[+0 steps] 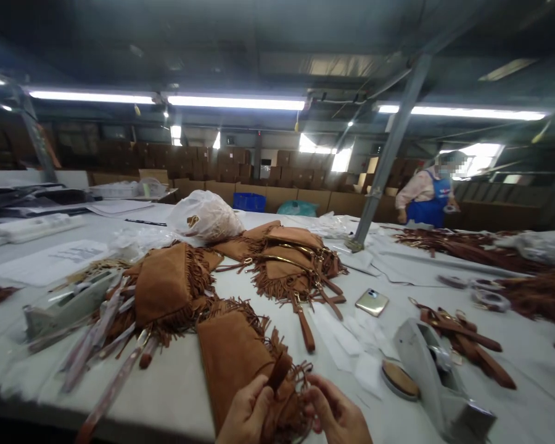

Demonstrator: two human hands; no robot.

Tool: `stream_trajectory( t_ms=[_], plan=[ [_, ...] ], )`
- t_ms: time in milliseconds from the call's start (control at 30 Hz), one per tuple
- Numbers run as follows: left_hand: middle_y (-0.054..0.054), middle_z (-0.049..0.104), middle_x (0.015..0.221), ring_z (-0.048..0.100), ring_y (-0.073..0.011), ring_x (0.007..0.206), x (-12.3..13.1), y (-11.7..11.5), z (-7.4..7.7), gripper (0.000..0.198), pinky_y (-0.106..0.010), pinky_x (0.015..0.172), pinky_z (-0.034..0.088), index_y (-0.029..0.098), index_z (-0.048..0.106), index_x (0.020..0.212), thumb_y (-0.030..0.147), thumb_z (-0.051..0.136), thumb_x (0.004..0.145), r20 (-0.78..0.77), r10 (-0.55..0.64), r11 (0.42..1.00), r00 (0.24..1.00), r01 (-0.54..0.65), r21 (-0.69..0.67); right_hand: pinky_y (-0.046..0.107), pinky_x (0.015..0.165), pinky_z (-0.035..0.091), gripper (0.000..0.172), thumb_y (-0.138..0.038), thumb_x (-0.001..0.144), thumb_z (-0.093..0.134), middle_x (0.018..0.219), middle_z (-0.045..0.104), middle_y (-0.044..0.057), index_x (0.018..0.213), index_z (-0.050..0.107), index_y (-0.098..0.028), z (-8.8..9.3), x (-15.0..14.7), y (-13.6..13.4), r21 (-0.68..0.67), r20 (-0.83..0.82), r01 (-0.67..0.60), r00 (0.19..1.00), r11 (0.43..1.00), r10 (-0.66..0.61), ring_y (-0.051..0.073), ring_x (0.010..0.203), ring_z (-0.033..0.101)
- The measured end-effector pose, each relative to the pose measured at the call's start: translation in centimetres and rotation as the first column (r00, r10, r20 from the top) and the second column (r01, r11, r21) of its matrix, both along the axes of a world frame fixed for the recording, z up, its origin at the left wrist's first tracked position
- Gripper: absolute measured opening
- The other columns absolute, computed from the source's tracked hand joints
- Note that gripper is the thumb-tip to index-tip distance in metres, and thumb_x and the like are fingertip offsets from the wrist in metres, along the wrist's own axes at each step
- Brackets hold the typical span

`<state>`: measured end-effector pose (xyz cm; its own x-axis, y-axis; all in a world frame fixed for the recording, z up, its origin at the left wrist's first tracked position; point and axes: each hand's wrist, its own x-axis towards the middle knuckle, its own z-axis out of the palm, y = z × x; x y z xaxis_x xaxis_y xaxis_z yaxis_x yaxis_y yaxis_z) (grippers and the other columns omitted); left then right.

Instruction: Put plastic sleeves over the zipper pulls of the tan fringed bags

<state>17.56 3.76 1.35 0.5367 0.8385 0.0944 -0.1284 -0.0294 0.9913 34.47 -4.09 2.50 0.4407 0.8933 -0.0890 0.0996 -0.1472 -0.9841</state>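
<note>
A brown suede fringed bag lies at the table's front edge before me. My left hand is closed, its thumb and fingers pinching a short brown leather strap that stands up over the bag's right side. Close to the fringe, my right hand is closed with its fingertips together; what they hold, if anything, is too small to make out. Just behind lies another fringed bag with wrapped straps beside it. Farther back, several similar bags with gold-coloured trim are piled together.
A tape dispenser and a brown oval-topped object sit to the right, near leather straps and a phone. Another dispenser stands left. A metal post rises mid-table. A co-worker in a blue apron stands beyond.
</note>
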Motion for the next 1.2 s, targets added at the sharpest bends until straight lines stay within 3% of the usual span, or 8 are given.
stream_trajectory(
  t_ms=[67,200,367,500,600,733,967,1200],
  plan=[
    [-0.001,0.053,0.058,0.046,-0.0139,0.054,0.1,-0.5,-0.2,0.048,-0.021,0.053,0.04,0.017,0.062,0.075,0.063,0.05,0.08,-0.061,-0.009,0.996,0.998,0.014,0.088,0.028,0.067,0.052,0.056,-0.056,0.07,0.066,0.093,0.071,0.009,0.111,0.066,-0.017,1.7,-0.5,1.0,0.108,0.013,-0.011,1.0,0.994,0.01,0.024,0.079,0.065],
    [0.001,0.05,0.053,0.042,-0.0126,0.048,0.0,-1.1,-0.6,0.045,-0.021,0.05,0.035,0.018,0.063,0.073,0.059,0.048,0.082,-0.168,-0.024,0.992,0.986,0.044,0.115,0.026,0.069,0.049,0.032,-0.046,0.081,0.059,0.08,0.067,0.006,0.088,0.07,-0.018,3.2,-1.9,1.8,0.218,0.194,-0.094,0.98,0.971,0.051,0.02,0.076,0.062],
    [0.002,0.051,0.049,0.038,-0.0105,0.041,1.6,-1.8,-0.6,0.044,-0.02,0.044,0.03,0.019,0.062,0.085,0.06,0.047,0.083,-0.11,-0.084,0.996,0.99,0.084,-0.001,0.022,0.058,0.043,0.032,-0.04,0.087,0.052,0.064,0.058,0.002,0.067,0.064,-0.018,1.9,-2.7,0.8,0.28,0.413,-0.067,0.909,0.958,-0.057,0.015,0.063,0.055],
    [0.005,0.042,0.045,0.034,-0.0084,0.041,3.2,-1.8,-0.5,0.044,-0.019,0.042,0.027,0.018,0.058,0.07,0.06,0.055,0.078,-0.043,-0.081,0.994,0.996,0.077,-0.083,0.022,0.057,0.042,0.041,-0.045,0.09,0.046,0.061,0.06,0.002,0.067,0.066,-0.018,0.2,-0.8,0.1,0.28,0.462,-0.055,0.883,0.958,-0.084,0.014,0.058,0.056],
    [0.008,0.037,0.046,0.027,-0.005,0.037,3.0,-0.7,-0.6,0.044,-0.016,0.037,0.023,0.018,0.054,0.07,0.062,0.064,0.07,0.007,0.042,0.965,0.999,-0.039,-0.259,0.024,0.061,0.045,0.044,-0.046,0.092,0.039,0.066,0.067,0.004,0.082,0.071,-0.017,-0.7,4.4,-0.8,0.135,0.534,0.164,0.818,0.977,-0.211,0.017,0.063,0.061],
    [0.013,0.037,0.046,0.013,0.0001,0.029,1.9,1.7,-0.1,0.047,-0.011,0.028,0.012,0.021,0.048,0.081,0.063,0.066,0.067,0.04,0.173,0.87,0.984,-0.134,-0.475,0.028,0.079,0.045,0.041,-0.036,0.092,0.035,0.1,0.071,0.013,0.102,0.069,-0.014,-1.0,13.4,-2.1,-0.156,0.817,0.524,0.545,0.837,-0.19,0.024,0.091,0.065],
    [0.012,0.041,0.046,0.019,0.0005,0.028,2.4,3.4,0.3,0.047,-0.009,0.027,0.018,0.021,0.048,0.08,0.058,0.072,0.065,0.108,0.252,0.863,0.962,-0.173,-0.474,0.036,0.069,0.043,0.031,-0.033,0.087,0.048,0.087,0.07,0.02,0.088,0.07,-0.011,-2.1,19.0,-0.3,-0.37,0.864,0.56,0.5,0.741,0.054,0.032,0.085,0.066],
    [0.013,0.041,0.046,0.019,0.0011,0.025,1.9,3.9,-5.0,0.057,-0.009,0.026,0.014,0.021,0.047,0.082,0.066,0.073,0.057,0.034,0.296,0.777,0.955,-0.22,-0.589,0.033,0.067,0.042,0.028,-0.02,0.09,0.039,0.089,0.071,0.017,0.095,0.067,-0.016,-1.5,18.9,-0.2,-0.481,0.841,0.497,0.496,0.723,0.219,0.029,0.085,0.067]
  ],
)
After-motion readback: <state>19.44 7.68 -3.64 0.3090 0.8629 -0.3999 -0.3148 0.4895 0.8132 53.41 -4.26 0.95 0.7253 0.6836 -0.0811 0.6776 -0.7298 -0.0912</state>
